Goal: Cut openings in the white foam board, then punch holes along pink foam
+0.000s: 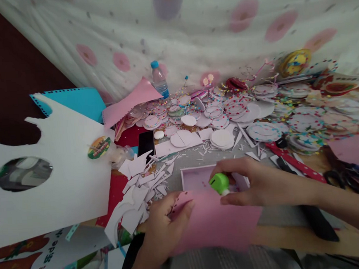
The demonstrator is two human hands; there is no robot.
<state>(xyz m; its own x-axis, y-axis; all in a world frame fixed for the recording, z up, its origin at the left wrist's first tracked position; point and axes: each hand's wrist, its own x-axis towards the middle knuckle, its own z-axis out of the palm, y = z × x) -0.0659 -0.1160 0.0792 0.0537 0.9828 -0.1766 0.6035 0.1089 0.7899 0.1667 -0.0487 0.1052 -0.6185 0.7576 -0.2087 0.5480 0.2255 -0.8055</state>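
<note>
My left hand (165,222) grips the left corner of a pink foam or paper sheet (219,226), thumb on top. Small dark holes dot the sheet's edge by that thumb. Over the sheet's far edge, my right hand (254,182) holds a small green craft punch (220,183) with a whitish lower part, between thumb and fingers. I cannot tell whether the punch touches the sheet. Behind the sheet lies a shallow white box (196,173) with a few tiny pink bits inside, partly covered by the sheet and my right hand.
White paper scraps (146,182) pile up left of the box. Behind are stacked white discs (221,139) trimmed with coloured dots, a phone (146,143) and a water bottle (159,80). A large white cut-out board (77,180) stands at left; scissors (335,178) lie at right.
</note>
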